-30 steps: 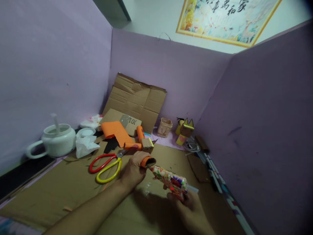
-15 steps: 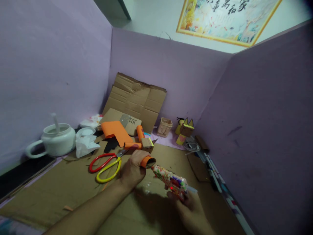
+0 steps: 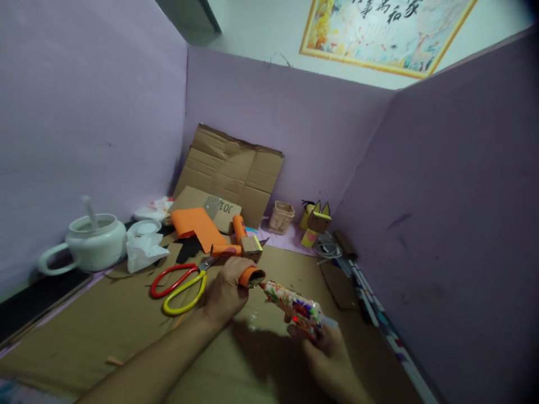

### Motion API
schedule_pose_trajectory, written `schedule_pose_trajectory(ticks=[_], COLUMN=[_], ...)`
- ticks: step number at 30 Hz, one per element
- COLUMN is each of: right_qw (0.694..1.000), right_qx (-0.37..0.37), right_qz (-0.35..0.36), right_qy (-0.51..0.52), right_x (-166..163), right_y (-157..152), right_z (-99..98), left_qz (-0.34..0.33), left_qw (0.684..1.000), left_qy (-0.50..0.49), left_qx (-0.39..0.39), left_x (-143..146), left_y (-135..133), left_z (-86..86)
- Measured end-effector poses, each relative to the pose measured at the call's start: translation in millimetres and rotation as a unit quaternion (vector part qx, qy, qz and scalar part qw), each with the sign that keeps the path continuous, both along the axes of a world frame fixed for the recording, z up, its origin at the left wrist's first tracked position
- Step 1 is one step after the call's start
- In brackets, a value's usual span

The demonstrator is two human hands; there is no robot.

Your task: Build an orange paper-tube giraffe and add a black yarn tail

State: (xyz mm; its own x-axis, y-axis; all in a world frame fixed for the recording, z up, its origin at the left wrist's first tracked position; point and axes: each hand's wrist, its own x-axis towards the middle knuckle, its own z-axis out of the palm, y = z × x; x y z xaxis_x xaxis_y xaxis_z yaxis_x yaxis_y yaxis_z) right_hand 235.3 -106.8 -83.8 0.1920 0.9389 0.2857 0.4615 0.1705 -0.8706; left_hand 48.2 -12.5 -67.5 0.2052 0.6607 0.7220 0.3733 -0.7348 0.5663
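Observation:
My left hand (image 3: 227, 289) is closed around an orange cardboard tube (image 3: 248, 276), its open brown end facing right. My right hand (image 3: 326, 350) grips a floral-patterned hot glue gun (image 3: 292, 303) with a small red light on its side. The gun's nozzle is close to the rim of the tube; whether they touch I cannot tell. Left of my left hand lie scissors (image 3: 185, 292) with one red and one yellow handle. Just beyond the hand are another orange tube (image 3: 225, 251) and a small cardboard box piece (image 3: 251, 247) with a yellow edge.
A cardboard sheet (image 3: 84, 336) covers the tabletop. At the left stands a white pot (image 3: 96, 244) beside crumpled tissue (image 3: 143, 252). Orange paper (image 3: 196, 224) and folded cardboard (image 3: 231, 168) are at the back. A woven-look basket (image 3: 281, 217), cat-eared cardboard figure (image 3: 318, 221) and coiled cable (image 3: 327, 247) sit back right.
The glue gun's nozzle has shifted slightly away from the tube's rim. Both hands keep their holds, and the whole view has moved a little.

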Motion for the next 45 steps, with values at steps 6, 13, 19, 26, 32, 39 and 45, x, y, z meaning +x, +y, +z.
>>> schedule_pose_trajectory(ticks=[6, 13, 19, 26, 32, 39, 45], right_qw=[1.000, 0.999, 1.000, 0.999, 1.000, 0.999, 0.999], right_qx=[0.002, 0.006, 0.010, 0.012, 0.019, 0.033, 0.029], right_qz=[0.006, -0.007, 0.001, -0.016, -0.011, -0.014, 0.025], right_qy=[0.019, 0.031, 0.009, 0.034, 0.004, 0.018, 0.028], right_x=[-0.4, -0.1, 3.7, 2.9, 1.1, 0.6, -1.6], right_y=[0.0, 3.0, 3.4, 3.0, 2.3, 3.9, 2.3], right_z=[3.1, 3.0, 3.3, 2.8, 8.3, 8.9, 15.6], left_qz=[-0.003, -0.005, -0.008, -0.008, -0.007, -0.017, -0.022], left_qw=[1.000, 1.000, 1.000, 1.000, 1.000, 1.000, 1.000], left_qy=[-0.003, -0.006, -0.004, 0.001, -0.002, 0.001, 0.018], left_qx=[-0.001, 0.001, 0.001, -0.002, -0.008, -0.005, -0.011], left_x=[0.1, 0.2, 0.2, 0.3, 0.8, 1.1, 2.1], left_y=[-1.1, 0.6, 0.3, -1.2, -1.0, -1.6, -2.1], left_z=[-0.2, -0.2, 0.5, 1.5, 0.9, 1.4, 0.5])
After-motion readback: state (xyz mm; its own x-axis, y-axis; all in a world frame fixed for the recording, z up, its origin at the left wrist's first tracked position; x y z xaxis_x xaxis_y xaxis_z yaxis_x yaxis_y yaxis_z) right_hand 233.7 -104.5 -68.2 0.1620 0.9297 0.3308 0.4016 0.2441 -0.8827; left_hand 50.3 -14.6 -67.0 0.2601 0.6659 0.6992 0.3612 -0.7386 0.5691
